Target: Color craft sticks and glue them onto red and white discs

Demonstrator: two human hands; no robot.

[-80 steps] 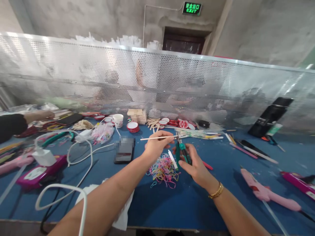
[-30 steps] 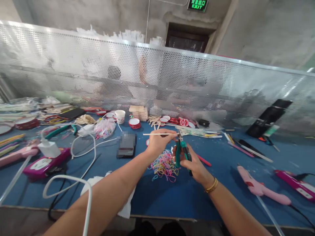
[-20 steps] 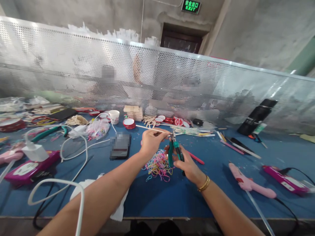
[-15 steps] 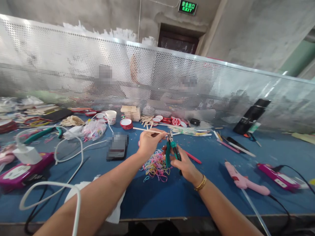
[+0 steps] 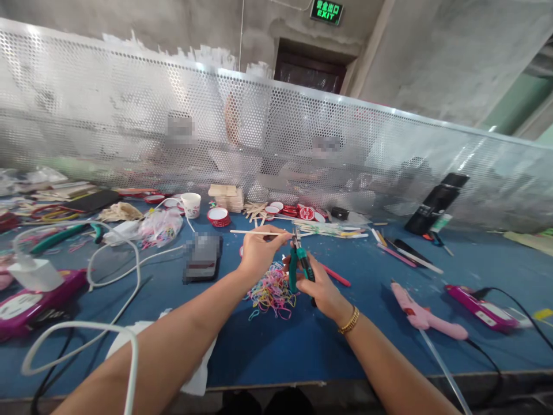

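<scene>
Pinched between thumb and fingers of the left hand, above the middle of the blue counter: a thin wooden stick, right end at the jaws of green-handled pliers. Wrapped around those pliers, handles parted: the right hand. Nearly level now after a slant half a second ago, the same stick, suggesting a realigned hold at the jaws; a bite there or not, too small to tell. Just below, a tangle of colored elastic bands; to the right, a red rod. Farther left, a clear plastic bag with similar bands inside. Beyond it, an upright paper cup, contents impossible to tell. At right, a pink glue gun, loaded with a clear glue stick.
</scene>
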